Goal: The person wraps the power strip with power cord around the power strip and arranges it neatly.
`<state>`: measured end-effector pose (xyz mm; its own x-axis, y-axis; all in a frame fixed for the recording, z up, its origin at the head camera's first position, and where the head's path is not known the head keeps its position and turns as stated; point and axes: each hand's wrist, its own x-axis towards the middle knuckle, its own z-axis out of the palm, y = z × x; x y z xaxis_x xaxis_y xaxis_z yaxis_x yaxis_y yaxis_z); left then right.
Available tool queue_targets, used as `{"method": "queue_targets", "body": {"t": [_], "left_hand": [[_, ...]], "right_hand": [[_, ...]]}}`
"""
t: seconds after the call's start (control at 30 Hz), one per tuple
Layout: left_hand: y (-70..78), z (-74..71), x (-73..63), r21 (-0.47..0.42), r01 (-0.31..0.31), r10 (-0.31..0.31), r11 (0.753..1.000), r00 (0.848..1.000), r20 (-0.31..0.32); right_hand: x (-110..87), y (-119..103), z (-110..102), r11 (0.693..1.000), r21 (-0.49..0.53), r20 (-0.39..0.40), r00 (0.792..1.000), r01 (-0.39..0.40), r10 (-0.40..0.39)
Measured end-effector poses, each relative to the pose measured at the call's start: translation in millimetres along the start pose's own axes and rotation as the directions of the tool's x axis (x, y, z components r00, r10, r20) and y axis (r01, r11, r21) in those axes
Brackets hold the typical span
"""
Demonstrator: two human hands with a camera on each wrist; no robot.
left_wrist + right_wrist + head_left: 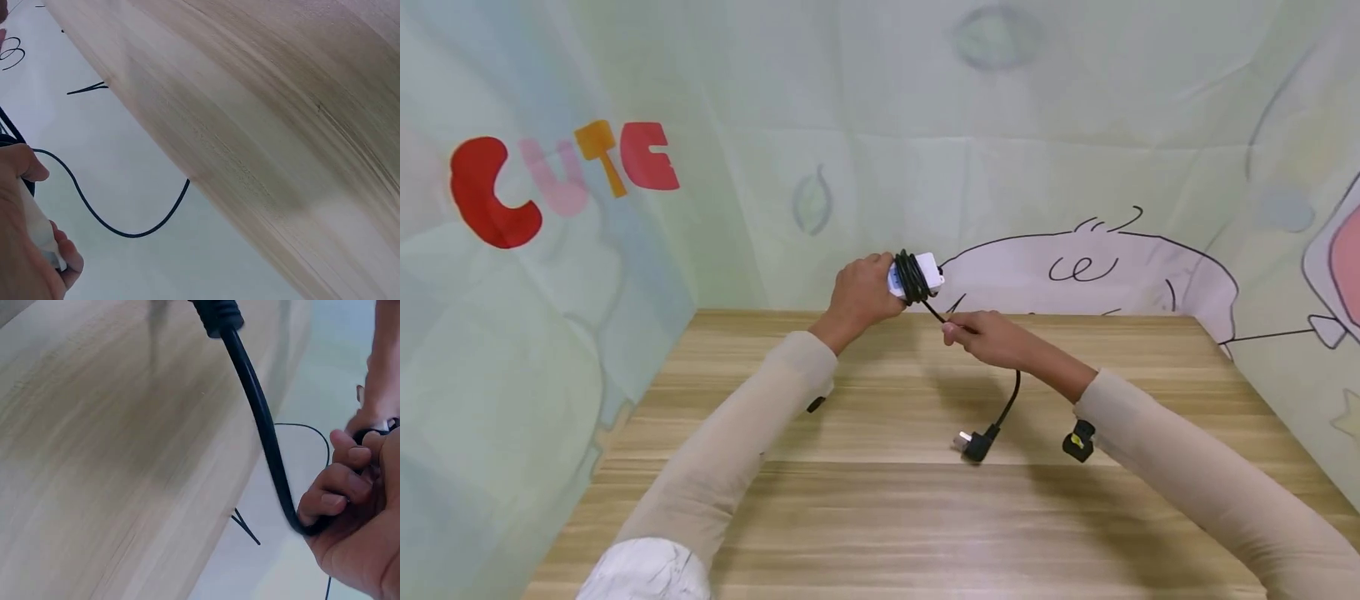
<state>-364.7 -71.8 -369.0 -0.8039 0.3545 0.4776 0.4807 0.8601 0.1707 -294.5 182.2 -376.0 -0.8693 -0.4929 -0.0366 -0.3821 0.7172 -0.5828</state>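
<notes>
My left hand (861,293) grips a white box-shaped power adapter (932,272), held up near the back edge of the table. Several turns of black cord (912,278) are wound round its middle. To the right, my right hand (997,338) pinches the cord where it leaves the coil, and the length between the hands looks taut. Below the right hand a thick cord end (259,412) hangs in a bend, with a black plug (977,446) and its metal prongs at the end. In the left wrist view, fingers partly cover the white adapter (39,228).
The wood-grain table (865,517) stretches beneath both arms. Behind it and at the sides hangs a pale printed cloth (760,192) with cartoon drawings and coloured letters. A small black device (1079,442) is strapped at the right wrist.
</notes>
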Motion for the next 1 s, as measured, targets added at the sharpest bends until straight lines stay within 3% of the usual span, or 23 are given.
{"method": "queue_targets", "body": {"t": [0.2,0.47,0.67,0.83,1.0], "left_hand": [[-2.6,-0.8,0.5,-0.005,0.004,-0.004,1.000,1.000,-0.003],[-0.6,0.6,-8.6,0.026,-0.028,0.026,0.999,0.998,0.063],[3.2,1.8,-15.6,0.060,-0.077,0.072,0.995,0.995,0.068],[7.6,3.5,-19.8,0.066,-0.127,0.123,0.990,0.990,0.064],[12.9,0.0,-22.4,0.070,-0.184,0.179,0.980,0.981,0.068]], "right_hand": [[-10.2,-1.3,-14.0,0.999,0.051,0.027,1.000,0.006,-0.008],[-11.0,-16.2,-29.8,0.990,-0.095,-0.079,0.991,0.101,-0.108],[-9.7,-27.0,-38.8,0.949,-0.269,-0.124,0.972,0.161,-0.200],[-7.4,-33.6,-43.7,0.896,-0.388,-0.141,0.947,0.215,-0.289],[0.9,-33.0,-46.0,0.867,-0.436,-0.173,0.923,0.241,-0.344]]}}
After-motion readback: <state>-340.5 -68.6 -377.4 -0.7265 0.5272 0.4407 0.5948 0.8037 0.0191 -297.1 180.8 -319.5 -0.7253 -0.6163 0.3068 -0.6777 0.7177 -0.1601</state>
